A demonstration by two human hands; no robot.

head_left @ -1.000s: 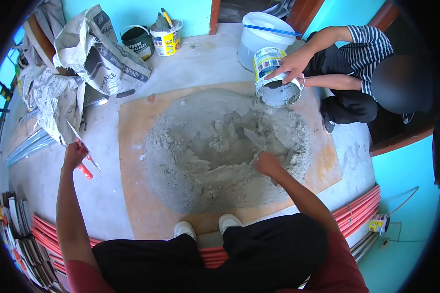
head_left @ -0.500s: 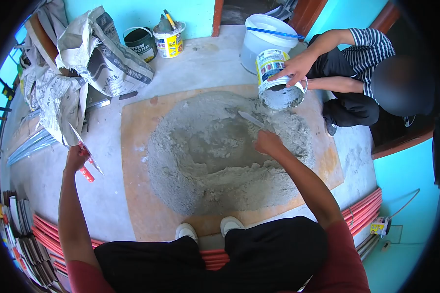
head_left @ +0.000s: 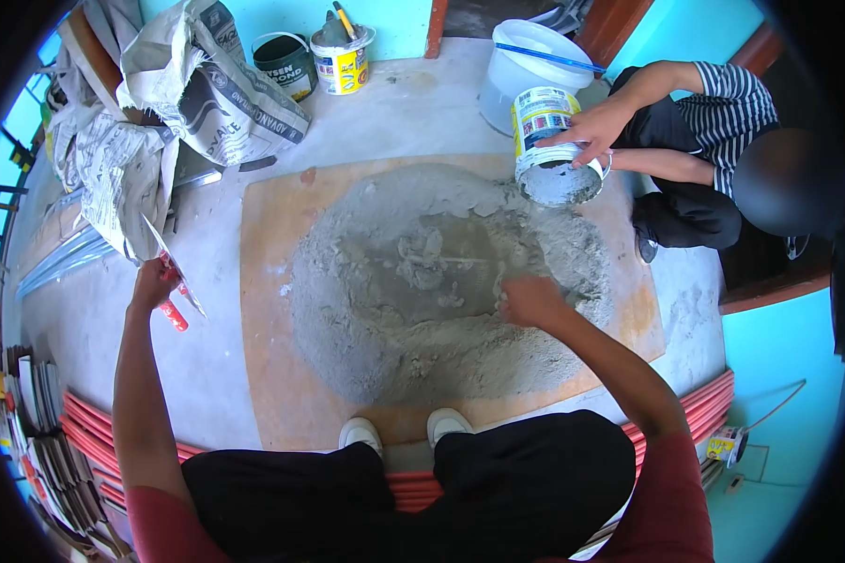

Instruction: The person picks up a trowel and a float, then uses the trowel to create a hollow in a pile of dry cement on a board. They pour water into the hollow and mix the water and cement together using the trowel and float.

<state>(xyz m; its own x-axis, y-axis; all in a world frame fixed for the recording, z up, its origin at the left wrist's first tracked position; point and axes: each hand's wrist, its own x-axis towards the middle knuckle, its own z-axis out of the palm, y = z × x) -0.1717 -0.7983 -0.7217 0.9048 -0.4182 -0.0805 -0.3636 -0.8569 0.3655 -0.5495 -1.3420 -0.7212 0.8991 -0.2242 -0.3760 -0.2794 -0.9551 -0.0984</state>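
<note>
My left hand point(head_left: 152, 284) is closed around a trowel point(head_left: 190, 291) with a red handle and a thin metal blade seen nearly edge-on, held over the floor beside the board. My right hand point(head_left: 532, 302) is a fist low over the cement mix point(head_left: 376, 347), at the right side of its wet hollow. It grips a trowel, its blade mostly sunk or smeared in the grey liquid. Dry grey powder rings the hollow. Just beyond my right hand, a co-worker's hand point(head_left: 591, 127) tilts a yellow-and-white bucket point(head_left: 543, 114), mouth towards the mix.
The mix lies on a plywood board point(head_left: 268, 375). Torn cement sacks point(head_left: 239, 113) lean at the left, near metal profiles point(head_left: 75, 263). Two small pails point(head_left: 343, 70) and a large white bucket point(head_left: 502, 89) stand behind. Red pipes point(head_left: 84, 432) lie near my feet. A co-worker crouches at the right.
My right hand has moved down and slightly right, and its trowel blade has dropped into the wet hollow. Pale lumps now show in the liquid. My left hand still holds its trowel.
</note>
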